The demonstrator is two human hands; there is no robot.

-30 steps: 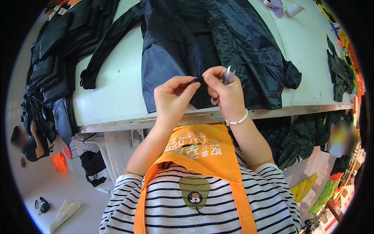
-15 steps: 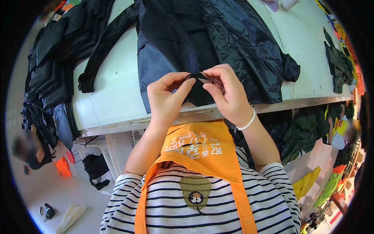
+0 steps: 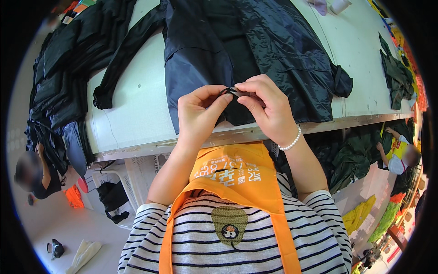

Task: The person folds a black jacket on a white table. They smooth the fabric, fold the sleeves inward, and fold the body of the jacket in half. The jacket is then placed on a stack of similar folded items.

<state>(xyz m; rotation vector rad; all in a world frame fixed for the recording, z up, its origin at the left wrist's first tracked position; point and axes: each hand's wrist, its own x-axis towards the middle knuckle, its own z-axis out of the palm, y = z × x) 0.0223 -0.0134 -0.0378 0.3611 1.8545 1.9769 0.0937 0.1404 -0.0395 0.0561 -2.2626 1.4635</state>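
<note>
My left hand [image 3: 200, 107] pinches a thin black piece of fabric [image 3: 226, 91] between thumb and fingers. Closed around a small pair of thread snips [image 3: 237, 93], my right hand [image 3: 267, 107] keeps their grey blades against that fabric; most of the snips is hidden in the palm. Both hands are close together, above the near edge of a dark navy jacket [image 3: 196, 59]. The jacket lies spread on a pale table [image 3: 132, 91], its front parted over a black inside and its sleeves stretched to either side.
Stacked black garments [image 3: 64, 68] hang over the table's left end. A dark green garment [image 3: 396, 75] lies at the far right, a white cup [image 3: 340, 5] at the back. Under the table's right side are dark clothes [image 3: 356, 155]. Other people are at the left and right edges.
The snips' blades, spread apart before, are now closer together at the black fabric. My hands have shifted only slightly. At the right, another person's arms have moved.
</note>
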